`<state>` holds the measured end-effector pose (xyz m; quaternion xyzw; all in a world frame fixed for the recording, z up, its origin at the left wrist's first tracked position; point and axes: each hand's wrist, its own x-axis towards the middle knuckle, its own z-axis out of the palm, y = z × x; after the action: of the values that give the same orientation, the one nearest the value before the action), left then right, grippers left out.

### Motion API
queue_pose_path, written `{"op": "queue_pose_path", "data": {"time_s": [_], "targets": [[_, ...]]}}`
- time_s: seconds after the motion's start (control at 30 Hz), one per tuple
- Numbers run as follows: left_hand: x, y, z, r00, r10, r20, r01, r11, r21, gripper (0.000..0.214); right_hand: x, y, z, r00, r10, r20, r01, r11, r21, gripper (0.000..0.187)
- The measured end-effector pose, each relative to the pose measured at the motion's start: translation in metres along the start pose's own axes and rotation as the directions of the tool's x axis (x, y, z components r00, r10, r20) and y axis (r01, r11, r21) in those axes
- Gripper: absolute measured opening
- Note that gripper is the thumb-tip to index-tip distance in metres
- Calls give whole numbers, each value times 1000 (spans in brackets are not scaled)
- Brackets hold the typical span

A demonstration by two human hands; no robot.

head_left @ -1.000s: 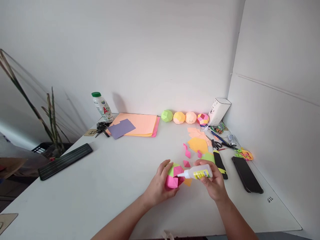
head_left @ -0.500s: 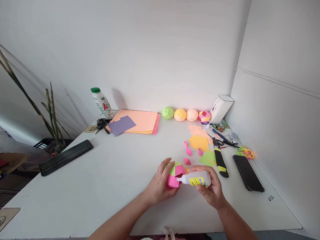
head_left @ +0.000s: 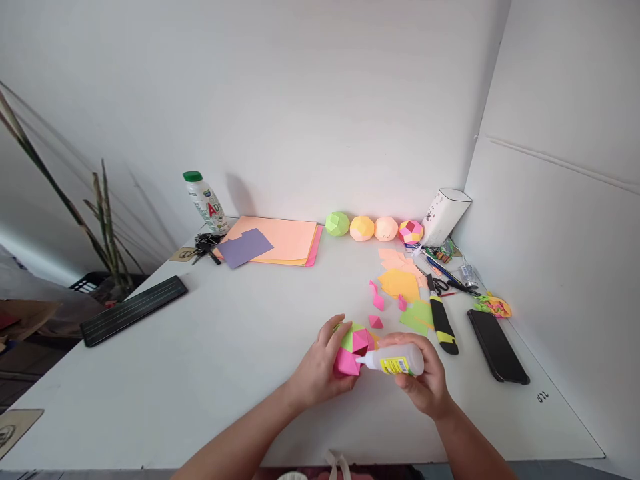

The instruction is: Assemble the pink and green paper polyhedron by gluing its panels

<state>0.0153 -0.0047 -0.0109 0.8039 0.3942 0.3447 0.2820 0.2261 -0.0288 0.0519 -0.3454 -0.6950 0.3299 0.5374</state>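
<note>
My left hand (head_left: 320, 368) is wrapped round a faceted paper ball (head_left: 349, 362) in pink and green, with a dark opening on its right side. In my right hand (head_left: 429, 385) is a white glue bottle (head_left: 396, 360) with a yellow label, tipped sideways. Its narrow nozzle points left and reaches the ball beside the opening; whether glue is coming out is too small to see. Just beyond the ball lie small folded pink paper pieces (head_left: 376, 322). Green paper cutouts (head_left: 416, 318) and orange paper cutouts (head_left: 400, 285) lie farther back.
Several finished paper balls (head_left: 362, 229) line the wall. A utility knife (head_left: 443, 325), scissors (head_left: 440, 285) and a phone (head_left: 498, 347) lie to the right. Coloured sheets (head_left: 280, 240), keys (head_left: 206, 245) and a plastic bottle (head_left: 205, 202) stand at the back left, a black bar (head_left: 134, 311) nearer.
Both hands keep their grips, and the nozzle stays at the ball's opening. The whole view has shifted very slightly.
</note>
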Motion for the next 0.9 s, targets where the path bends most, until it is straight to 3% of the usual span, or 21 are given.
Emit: {"op": "queue_pose_path", "data": {"time_s": [0.9], "targets": [[0,-3,3,1000,17,-9,-17,1000,26,92,0,-2,0,996,-67,64,70,997,-43,43]]}}
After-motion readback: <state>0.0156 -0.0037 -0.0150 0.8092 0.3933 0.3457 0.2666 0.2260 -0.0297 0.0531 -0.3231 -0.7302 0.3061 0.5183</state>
